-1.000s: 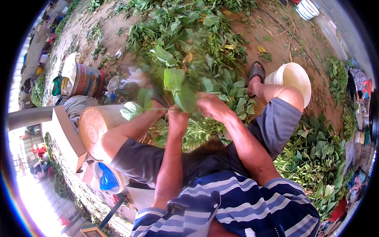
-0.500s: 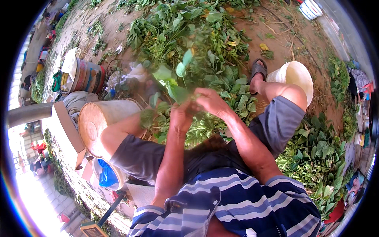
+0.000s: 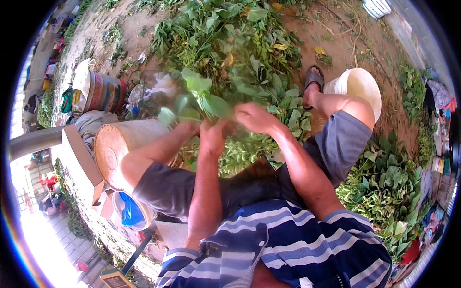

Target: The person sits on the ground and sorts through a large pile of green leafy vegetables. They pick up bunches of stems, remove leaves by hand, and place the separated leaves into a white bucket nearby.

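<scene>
My left hand (image 3: 213, 136) is closed round the stems of a leafy green plant (image 3: 210, 102), whose broad leaves stand up beyond the fingers, smeared by motion. Just to its right, my right hand (image 3: 257, 118) has its fingers curled together, apart from the left. Whatever it pinches is too small or blurred to make out. Below both hands, between my legs, lies a light-green heap (image 3: 242, 156) that looks like pods. A large pile of cut leafy plants (image 3: 206, 50) spreads on the ground beyond the hands.
A white bucket (image 3: 341, 86) lies tipped by my right leg. A round drum (image 3: 111, 149) and a bin with a blue bag (image 3: 129, 211) stand by my left knee, near a cardboard box (image 3: 81, 158). More leafy plants (image 3: 384, 187) lie at the right.
My hands have drawn apart: the left has shifted slightly left with the plant, the right slightly right. The plant's leaves have swung left.
</scene>
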Demonstrator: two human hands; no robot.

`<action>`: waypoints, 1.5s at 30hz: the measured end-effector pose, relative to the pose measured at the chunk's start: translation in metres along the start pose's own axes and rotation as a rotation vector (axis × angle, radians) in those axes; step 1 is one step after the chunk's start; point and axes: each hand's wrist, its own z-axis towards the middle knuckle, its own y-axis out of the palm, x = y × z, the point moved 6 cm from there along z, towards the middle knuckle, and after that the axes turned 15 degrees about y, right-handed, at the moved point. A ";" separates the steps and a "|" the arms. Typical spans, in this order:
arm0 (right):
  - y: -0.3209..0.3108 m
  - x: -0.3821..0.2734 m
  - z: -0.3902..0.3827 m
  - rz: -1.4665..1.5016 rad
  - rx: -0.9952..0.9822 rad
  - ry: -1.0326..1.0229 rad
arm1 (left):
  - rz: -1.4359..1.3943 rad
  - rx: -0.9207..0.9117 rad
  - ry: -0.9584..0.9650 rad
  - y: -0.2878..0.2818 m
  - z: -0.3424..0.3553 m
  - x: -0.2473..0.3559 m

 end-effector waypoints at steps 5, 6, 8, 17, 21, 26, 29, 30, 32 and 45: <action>-0.006 -0.012 -0.013 0.466 -0.007 0.200 | 0.259 0.101 0.152 0.007 0.012 0.041; -0.013 -0.010 -0.012 0.633 -0.027 0.186 | 0.167 0.121 0.176 0.012 0.014 0.051; -0.029 -0.011 -0.010 0.917 -0.094 0.134 | -0.044 0.207 0.211 0.024 0.016 0.080; -0.073 -0.011 -0.031 1.229 0.307 0.018 | 0.267 0.596 -0.199 -0.138 -0.021 -0.098; -0.143 -0.074 -0.123 1.313 0.244 -0.442 | 0.470 0.704 -0.330 -0.175 -0.021 -0.095; -0.269 -0.039 -0.247 1.133 0.702 -0.715 | 1.817 0.608 0.357 -0.092 -0.007 -0.010; -0.335 0.059 -0.232 1.124 0.963 -0.385 | 1.560 -0.138 0.584 -0.012 0.015 0.005; -0.347 0.089 -0.216 1.027 1.068 -0.193 | 1.553 -0.430 0.718 0.010 0.013 -0.004; -0.382 0.178 -0.203 0.408 1.073 0.091 | 1.631 -0.801 0.436 0.013 0.012 -0.055; -0.186 -0.070 -0.223 0.222 0.714 -0.491 | -0.395 -0.200 0.347 0.113 0.006 0.070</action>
